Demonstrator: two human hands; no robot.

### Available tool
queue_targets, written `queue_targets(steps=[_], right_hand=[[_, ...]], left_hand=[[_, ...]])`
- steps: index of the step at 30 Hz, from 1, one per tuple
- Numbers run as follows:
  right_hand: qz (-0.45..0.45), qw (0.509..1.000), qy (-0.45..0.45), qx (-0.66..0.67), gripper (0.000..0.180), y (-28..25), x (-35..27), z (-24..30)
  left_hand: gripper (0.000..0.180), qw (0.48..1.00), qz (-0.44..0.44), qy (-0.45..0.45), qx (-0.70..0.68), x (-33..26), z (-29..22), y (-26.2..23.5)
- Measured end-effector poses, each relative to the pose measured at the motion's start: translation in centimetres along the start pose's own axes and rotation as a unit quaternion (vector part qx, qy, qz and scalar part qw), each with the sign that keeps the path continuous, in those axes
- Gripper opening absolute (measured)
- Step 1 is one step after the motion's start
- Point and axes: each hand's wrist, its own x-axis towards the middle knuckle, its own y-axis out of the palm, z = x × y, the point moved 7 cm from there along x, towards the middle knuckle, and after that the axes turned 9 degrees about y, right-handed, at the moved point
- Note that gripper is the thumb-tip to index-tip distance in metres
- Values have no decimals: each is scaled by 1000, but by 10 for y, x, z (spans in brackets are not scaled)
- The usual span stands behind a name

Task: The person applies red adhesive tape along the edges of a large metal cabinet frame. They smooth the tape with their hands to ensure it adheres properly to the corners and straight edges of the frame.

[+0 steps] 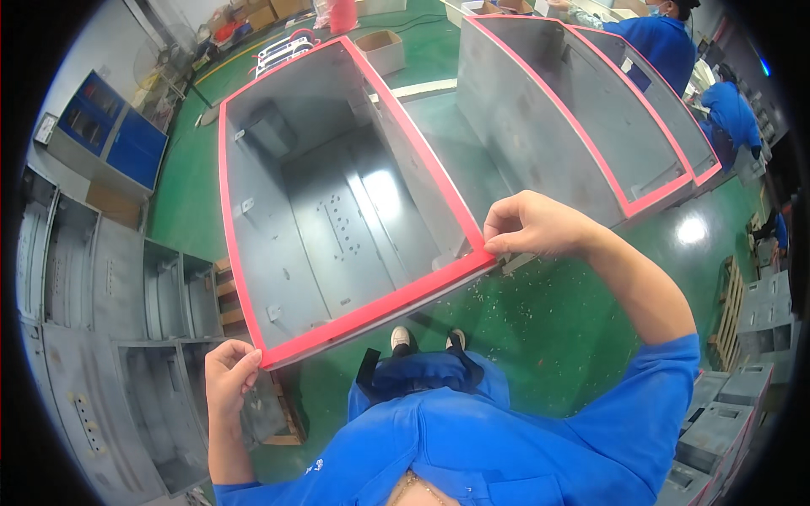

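A large grey metal cabinet shell [329, 211] lies with its open side up in front of me, its rim covered with red tape [380, 305]. At the near left corner, my left hand [228, 375] is closed, thumb and fingers pinching the end of the tape. My right hand [540, 223] is closed in a pinch on the tape at the near right corner. Between them the strip runs straight along the near edge. Holes and small brackets show inside the shell.
More red-edged grey shells [540, 110] stand to the right. Stacked grey metal boxes [93, 295] line the left, near a blue cabinet [114, 126]. Co-workers in blue [662, 46] work at the far right. A wooden pallet [727, 312] and a cardboard box [380, 52] rest on the green floor.
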Motion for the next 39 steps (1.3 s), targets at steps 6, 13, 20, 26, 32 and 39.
queue_targets(steps=[6, 13, 20, 26, 32, 39], right_hand=[[14, 999, -20, -20, 15, 2, 2, -1], [24, 999, -10, -29, 19, 4, 5, -6], [20, 999, -19, -24, 19, 4, 5, -8], [19, 999, -8, -26, 19, 3, 4, -7], [20, 1000, -9, -20, 19, 4, 6, -9], [7, 999, -21, -31, 19, 3, 5, -7]], left_hand=[[11, 1000, -5, -4, -28, -2, 4, 0], [10, 999, 2, 3, -44, -3, 5, 0], [9, 998, 5, 12, -64, -4, 7, 1], [9, 997, 9, 25, -72, -4, 10, 1], [8, 997, 11, 33, -76, -5, 11, 1], [9, 997, 8, 37, -72, -5, 11, 1]])
